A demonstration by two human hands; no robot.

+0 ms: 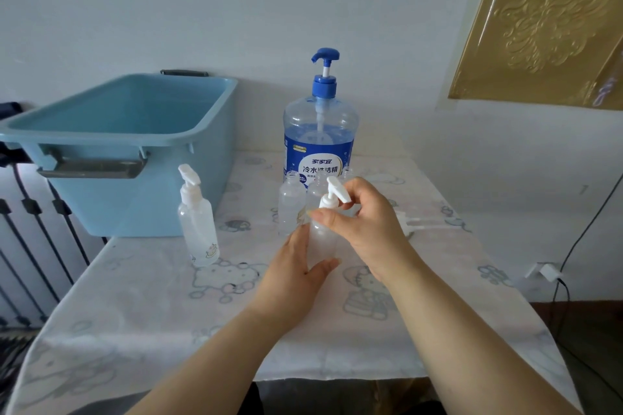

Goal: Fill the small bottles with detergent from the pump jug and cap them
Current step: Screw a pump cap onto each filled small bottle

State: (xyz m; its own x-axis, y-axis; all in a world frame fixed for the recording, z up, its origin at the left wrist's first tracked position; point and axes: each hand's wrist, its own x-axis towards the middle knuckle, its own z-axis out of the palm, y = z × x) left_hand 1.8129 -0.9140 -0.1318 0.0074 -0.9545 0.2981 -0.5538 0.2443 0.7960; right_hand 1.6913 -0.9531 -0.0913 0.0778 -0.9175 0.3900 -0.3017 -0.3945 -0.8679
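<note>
Left hand (296, 266) wraps the body of a small bottle (322, 242) standing on the table (151, 320). The right hand (367, 226) pinches the collar of its white pump cap (333, 194), so capping looks to be the step in hand. Take that bottle as the centre of the dial.

At ten o'clock sits a blue tub (128, 131), well apart and no hazard. At twelve stands the pump jug (320, 141), roughly half full with its spout turned toward nine. It is close enough behind that a right elbow swinging through the twist could rock it.

At nine o'clock a capped bottle (199, 229) stands alone, safely clear. Between eleven and twelve, just behind the held bottle, stand uncapped bottles (291, 204) that look empty. These are the likeliest casualties, since they are light and narrow and a knuckle brushing back would topple them.

At three o'clock loose caps (409, 224) lie on the cloth, partly hidden by the right wrist. A sweep of that forearm might knock them off the edge.

For the cap itself, the risk is cross-threading if it goes down tilted, leaving a leak. Squeezing the soft wall too hard could push detergent up round the neck. How full this bottle is I cannot tell through its frosted side.
</note>
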